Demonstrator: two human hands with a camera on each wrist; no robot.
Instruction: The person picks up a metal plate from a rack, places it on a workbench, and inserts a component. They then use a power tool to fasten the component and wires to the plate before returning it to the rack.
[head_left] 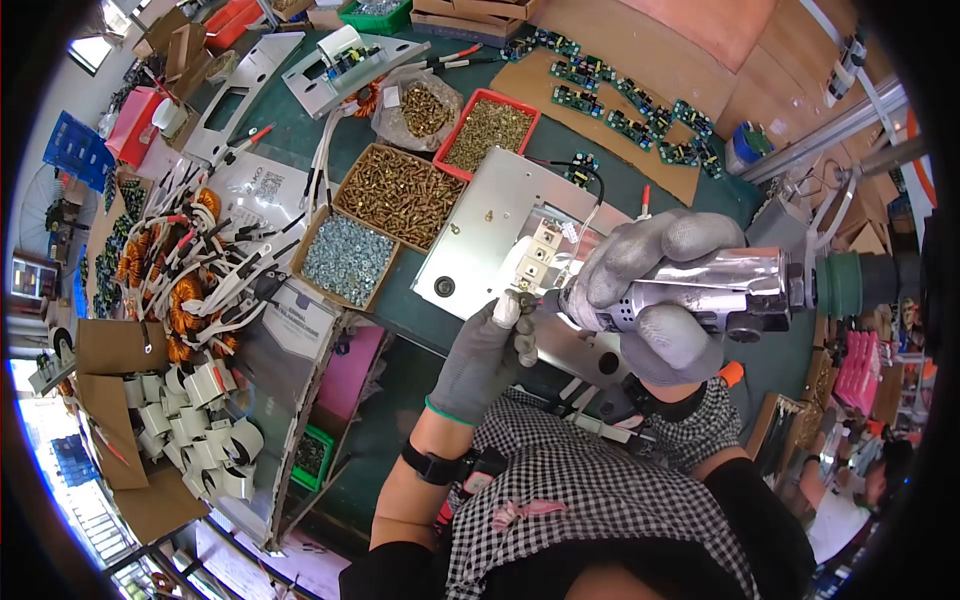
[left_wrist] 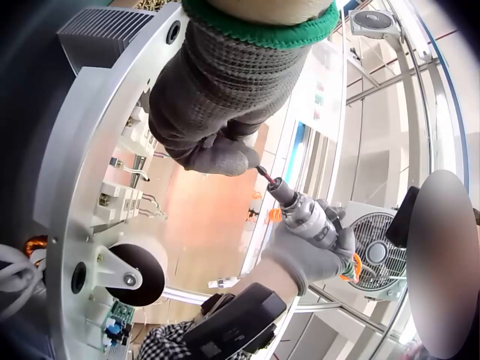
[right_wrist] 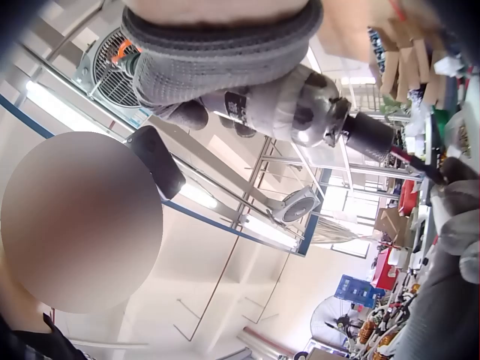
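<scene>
**Driver Tip Held at the Bracket: Hand Positions**

While the right hand (head_left: 665, 300) wraps its gloved fingers fully round the polished silver barrel of the pneumatic screwdriver (head_left: 720, 290), the tool lies almost level above the near edge of the green bench (head_left: 400, 290), its dark bit (left_wrist: 267, 175) pointing toward the left hand (head_left: 490, 350). That full-fist grip probably serves to steady the barrel and keep the bit in line.

The left hand, in a grey knit glove with a green cuff, pinches its fingertips (left_wrist: 225, 159) together right at the bit tip. What they hold is too small to tell (likely a screw, judging by the open cardboard trays of brass-coloured screws (head_left: 400, 195) and silver nuts (head_left: 347, 258) further back on the bench). Pinching at the tip would guide the bit onto its seat.

Just beyond the fingertips stands the silver sheet-metal panel (head_left: 490, 230), tilted up off the bench, with a cream terminal block (head_left: 538, 250) mounted on it. In the left wrist view the panel's rim (left_wrist: 75, 195) carries a black round foot (left_wrist: 135, 274).

Toroidal copper coils with white leads (head_left: 180, 280) lie heaped toward the left edge, and green circuit boards (head_left: 620, 105) sit on brown cardboard at the far side.
</scene>
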